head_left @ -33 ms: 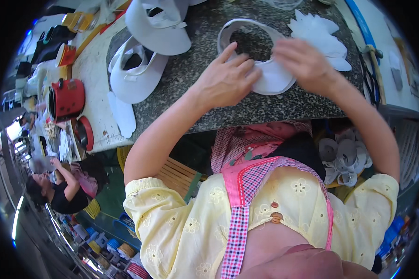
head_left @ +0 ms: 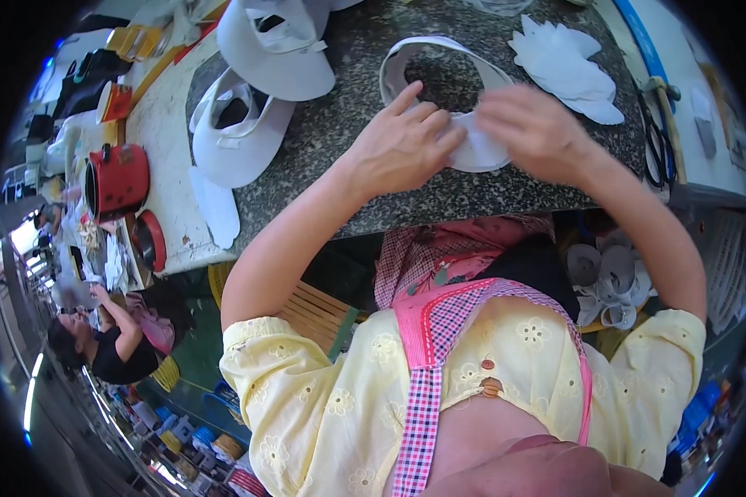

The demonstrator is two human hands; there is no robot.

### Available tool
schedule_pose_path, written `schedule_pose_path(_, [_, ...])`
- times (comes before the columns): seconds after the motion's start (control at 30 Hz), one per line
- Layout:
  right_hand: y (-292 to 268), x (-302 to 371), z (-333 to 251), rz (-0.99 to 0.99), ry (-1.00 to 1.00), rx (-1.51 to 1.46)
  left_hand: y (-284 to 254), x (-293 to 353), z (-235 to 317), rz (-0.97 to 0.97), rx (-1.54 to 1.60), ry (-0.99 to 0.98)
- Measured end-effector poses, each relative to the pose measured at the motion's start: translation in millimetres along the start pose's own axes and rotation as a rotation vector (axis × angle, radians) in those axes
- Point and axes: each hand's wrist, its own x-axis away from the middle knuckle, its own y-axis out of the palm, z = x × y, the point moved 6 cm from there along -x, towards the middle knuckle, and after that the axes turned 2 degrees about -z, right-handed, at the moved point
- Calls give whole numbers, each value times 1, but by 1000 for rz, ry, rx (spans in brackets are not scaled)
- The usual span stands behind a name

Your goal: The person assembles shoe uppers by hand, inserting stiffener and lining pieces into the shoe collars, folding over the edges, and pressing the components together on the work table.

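Observation:
A white sun visor (head_left: 482, 154) lies on a dark speckled stone slab (head_left: 323, 195), its band looping away from me and its brim towards me. My left hand (head_left: 404, 139) grips the visor's left side where band and brim meet, index finger stretched up along the band. Over the right side of the brim is my right hand (head_left: 537, 131), touching the visor; its fingers are smeared by motion. To the right lies a stack of white jagged-edged pieces (head_left: 565, 70). On the left sit more white visors, one group (head_left: 286, 73) overlapping another (head_left: 239, 151).
A white rounded strip (head_left: 215, 211) lies at the slab's left edge. Further left are a red pot (head_left: 119, 184) and a red lid (head_left: 147, 240). Black-handled scissors (head_left: 658, 157) and a hammer (head_left: 667, 124) lie right. Below are white rings (head_left: 613, 277). A co-worker (head_left: 124, 352) sits far left.
My right hand has shifted slightly left and nearer to me over the brim. The whole view has moved slightly; my left hand keeps its place on the visor.

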Motion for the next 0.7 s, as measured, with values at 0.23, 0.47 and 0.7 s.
schedule_pose_path(0.23, [7, 18, 0, -15, 138, -236, -3, -2, 0, 319, 230, 120])
schedule_pose_path(0.47, [30, 14, -18, 259, 553, -349, 2, 1, -6, 323, 318, -180])
schedule_pose_path(0.7, [32, 13, -26, 213, 408, -190, 6, 33, -8, 356, 87, -143])
